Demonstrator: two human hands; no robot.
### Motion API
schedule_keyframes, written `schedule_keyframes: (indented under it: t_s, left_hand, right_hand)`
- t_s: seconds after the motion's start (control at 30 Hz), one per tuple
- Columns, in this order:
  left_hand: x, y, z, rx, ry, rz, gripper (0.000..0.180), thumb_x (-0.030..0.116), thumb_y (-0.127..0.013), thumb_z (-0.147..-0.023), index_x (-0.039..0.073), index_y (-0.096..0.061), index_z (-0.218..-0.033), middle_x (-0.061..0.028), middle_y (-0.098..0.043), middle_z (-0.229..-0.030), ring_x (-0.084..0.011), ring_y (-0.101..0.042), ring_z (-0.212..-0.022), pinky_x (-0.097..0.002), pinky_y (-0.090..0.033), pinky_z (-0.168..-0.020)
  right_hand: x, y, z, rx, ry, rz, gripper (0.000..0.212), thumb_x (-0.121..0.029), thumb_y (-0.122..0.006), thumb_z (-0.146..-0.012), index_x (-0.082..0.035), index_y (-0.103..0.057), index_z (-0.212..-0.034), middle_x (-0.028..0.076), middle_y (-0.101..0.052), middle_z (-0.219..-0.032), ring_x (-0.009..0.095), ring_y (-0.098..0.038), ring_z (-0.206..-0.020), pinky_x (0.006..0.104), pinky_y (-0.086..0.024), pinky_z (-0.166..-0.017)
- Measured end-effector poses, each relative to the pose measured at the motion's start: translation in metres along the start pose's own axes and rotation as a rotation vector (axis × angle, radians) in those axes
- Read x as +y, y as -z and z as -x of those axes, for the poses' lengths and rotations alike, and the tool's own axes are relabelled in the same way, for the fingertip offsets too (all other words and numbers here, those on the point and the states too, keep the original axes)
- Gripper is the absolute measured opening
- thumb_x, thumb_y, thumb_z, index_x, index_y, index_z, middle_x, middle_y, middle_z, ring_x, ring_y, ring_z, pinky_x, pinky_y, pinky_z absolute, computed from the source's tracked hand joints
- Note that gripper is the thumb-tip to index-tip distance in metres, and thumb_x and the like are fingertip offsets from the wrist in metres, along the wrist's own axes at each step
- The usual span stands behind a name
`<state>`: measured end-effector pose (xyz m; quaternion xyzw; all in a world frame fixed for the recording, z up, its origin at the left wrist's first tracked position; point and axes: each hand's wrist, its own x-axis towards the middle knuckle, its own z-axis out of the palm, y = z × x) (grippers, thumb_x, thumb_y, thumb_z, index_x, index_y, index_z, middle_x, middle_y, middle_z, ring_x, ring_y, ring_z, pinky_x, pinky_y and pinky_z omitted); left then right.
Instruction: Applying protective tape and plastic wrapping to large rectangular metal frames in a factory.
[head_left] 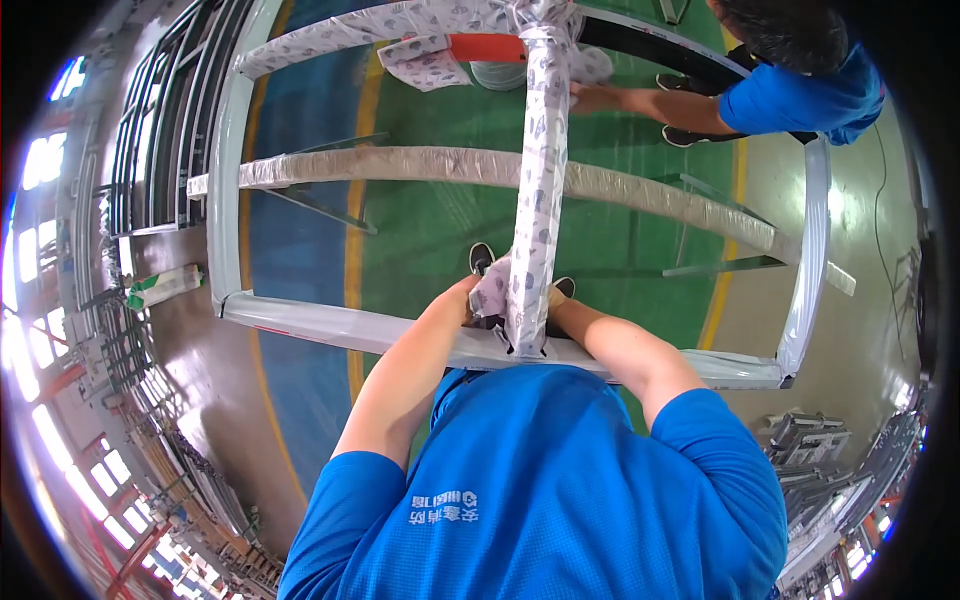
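Observation:
In front of me stands a large frame. Its middle bar is wound in pale, patterned wrapping film and meets the near rail, which has a glossy whitish covering. A loose end of the wrapping film sticks out to the left, low on the middle bar. My left hand is closed on that loose end, its fingertips hidden behind the film. To the right of the bar, my right hand is close against it; the bar and my forearm hide its fingers.
Across the frame runs a brown-wrapped crossbar on metal supports. At the far right a co-worker reaches a hand to the middle bar. A red piece and a bucket are beyond. Dark metal frames stand left, a green-white package nearby.

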<state>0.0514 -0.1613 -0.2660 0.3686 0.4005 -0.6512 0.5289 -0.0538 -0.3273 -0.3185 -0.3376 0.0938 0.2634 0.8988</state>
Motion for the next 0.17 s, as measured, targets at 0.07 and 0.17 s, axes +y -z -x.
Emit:
schedule_keyframes:
  t_s: [0.07,0.17]
  left_hand:
    - [-0.005,-0.022,0.011,0.036,-0.004,-0.118,0.049,0.037,-0.033,-0.099,0.004,-0.059,-0.124,-0.0153,-0.065,-0.122,-0.0284,-0.062,-0.113,-0.0427,-0.049,-0.099]
    - [-0.009,0.024,-0.014,0.115,-0.055,-0.152,0.044,0.037,-0.039,-0.097,0.007,-0.064,-0.118,-0.0119,-0.068,-0.115,-0.0249,-0.066,-0.103,-0.0409,-0.053,-0.092]
  right_hand:
    - [-0.001,-0.003,0.002,0.051,-0.042,0.010,0.033,-0.021,-0.052,-0.100,-0.009,-0.055,-0.131,0.003,-0.063,-0.115,0.015,-0.059,-0.104,0.0343,-0.050,-0.094]
    - [-0.017,-0.025,-0.003,0.028,0.049,-0.149,0.036,-0.022,-0.051,-0.100,-0.013,-0.052,-0.135,0.004,-0.060,-0.123,0.017,-0.057,-0.109,0.0314,-0.046,-0.098]
